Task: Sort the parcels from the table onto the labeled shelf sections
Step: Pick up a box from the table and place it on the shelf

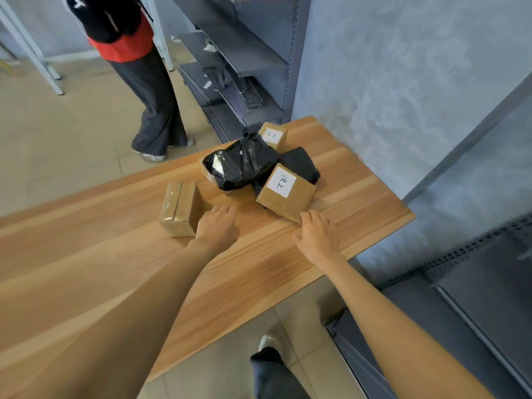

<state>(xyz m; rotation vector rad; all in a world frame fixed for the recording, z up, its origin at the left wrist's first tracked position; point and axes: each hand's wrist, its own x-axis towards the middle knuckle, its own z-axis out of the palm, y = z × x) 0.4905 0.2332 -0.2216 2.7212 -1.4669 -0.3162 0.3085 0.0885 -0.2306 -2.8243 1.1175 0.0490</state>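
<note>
A pile of parcels lies on the wooden table [359, 197]. A brown box with a white handwritten label [285, 192] leans at the pile's front. Behind it are a shiny black plastic bag [241, 165], a matte black parcel [300, 164] and a small labeled brown box [273, 135]. A separate taped brown box [180, 208] stands to the left. My left hand [217, 226] rests flat on the table beside that box, fingers straight. My right hand [316, 236] reaches to the near corner of the labeled box, fingertips touching it.
Grey metal shelves [239, 53] stand beyond the table's far end, with small paper tags and some dark items. Another grey shelf unit [475, 283] is at the right. A person in red and black [138, 82] stands on the tiled floor at the left rear.
</note>
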